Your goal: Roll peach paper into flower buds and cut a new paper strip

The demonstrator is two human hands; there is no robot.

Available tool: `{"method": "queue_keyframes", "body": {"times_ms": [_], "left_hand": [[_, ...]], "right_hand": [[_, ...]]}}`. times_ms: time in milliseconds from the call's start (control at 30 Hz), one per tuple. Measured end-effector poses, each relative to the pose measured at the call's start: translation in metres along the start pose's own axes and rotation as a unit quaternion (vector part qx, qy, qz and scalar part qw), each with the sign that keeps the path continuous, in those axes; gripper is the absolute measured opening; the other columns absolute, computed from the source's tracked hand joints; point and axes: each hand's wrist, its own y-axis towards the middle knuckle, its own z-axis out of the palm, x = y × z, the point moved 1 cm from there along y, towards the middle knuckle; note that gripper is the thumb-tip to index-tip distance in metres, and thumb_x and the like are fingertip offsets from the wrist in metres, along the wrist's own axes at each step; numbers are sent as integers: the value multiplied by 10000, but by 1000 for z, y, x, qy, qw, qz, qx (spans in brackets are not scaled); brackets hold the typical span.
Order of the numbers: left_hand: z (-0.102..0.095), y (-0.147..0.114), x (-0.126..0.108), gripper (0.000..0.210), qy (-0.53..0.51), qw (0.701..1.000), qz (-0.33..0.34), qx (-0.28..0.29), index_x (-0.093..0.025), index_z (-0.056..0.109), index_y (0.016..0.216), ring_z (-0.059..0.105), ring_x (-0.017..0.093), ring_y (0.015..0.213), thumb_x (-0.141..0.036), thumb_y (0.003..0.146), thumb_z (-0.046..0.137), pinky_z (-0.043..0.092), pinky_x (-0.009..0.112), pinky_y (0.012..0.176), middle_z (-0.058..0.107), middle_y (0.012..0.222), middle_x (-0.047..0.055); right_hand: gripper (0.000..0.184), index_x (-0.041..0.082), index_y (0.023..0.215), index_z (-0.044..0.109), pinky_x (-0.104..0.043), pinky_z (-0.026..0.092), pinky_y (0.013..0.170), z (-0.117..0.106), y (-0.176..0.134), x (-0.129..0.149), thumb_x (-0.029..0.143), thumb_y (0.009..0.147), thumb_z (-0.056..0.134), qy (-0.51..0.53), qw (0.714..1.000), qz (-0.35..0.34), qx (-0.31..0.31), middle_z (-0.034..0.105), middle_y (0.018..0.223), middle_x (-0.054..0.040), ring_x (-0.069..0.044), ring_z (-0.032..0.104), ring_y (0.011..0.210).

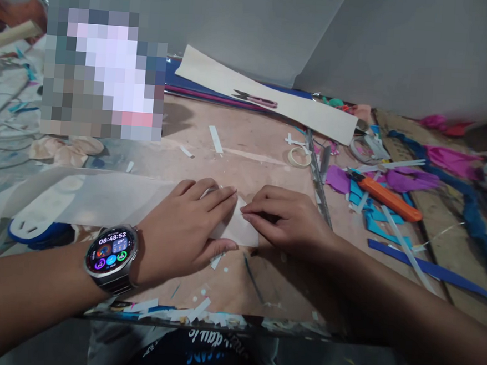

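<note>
A strip of thin, whitish translucent sheet [113, 195] lies across the table, its right end under both hands. My left hand [196, 224] rests flat on this sheet, fingers stretched out and thumb apart; a watch is on that wrist. Just to its right, my right hand [289, 216] has thumb and forefinger pinched together at the sheet's right end. Whether anything is between those fingertips is too small to tell. A white and blue object [43, 210] lies at the sheet's left part, seen partly through it.
Thread snips [255, 99] lie on a cream strip [217, 78] at the back. A tape roll [299, 157], an orange cutter [390, 198] and coloured scraps [413, 179] are to the right. Paper bits [199, 310] line the front edge. A pixelated patch covers the upper left.
</note>
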Motion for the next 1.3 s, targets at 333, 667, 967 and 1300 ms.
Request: {"method": "queue_keyframes", "body": {"times_ms": [333,667,967,1300], "left_hand": [[2,1,1,696,-2,1000,-11,-2,-178,436,1578,400,386,1446,-609,1031,454,358,583,1131,450,1645,116],[1,4,5,653,17,1000,-20,1,-233,492,1543,396,428,1437,-626,1023,441,374,630,1109,434,1646,115],[2,4,4,633,25,999,-24,-4,-241,509,1518,398,424,1441,-628,1021,442,381,624,1106,444,1635,109],[2,4,4,632,31,999,-23,1,-246,483,1540,392,418,1450,-608,1023,454,380,618,1103,432,1648,108]], "right_hand": [[136,182,986,821,-252,554,740,0,0,-1,168,948,691,9,1000,-5,1,761,898,-50,-154,730,820],[196,162,1011,826,-284,548,751,-1,-1,0,137,929,650,19,1000,1,13,739,892,-55,-164,712,817],[430,176,1093,817,-342,554,833,-8,-2,1,57,818,509,23,998,6,54,693,1039,-89,-203,688,932],[435,191,1104,819,-360,556,821,-7,-3,-2,55,822,516,32,998,4,50,682,1060,-91,-203,680,910]]}}
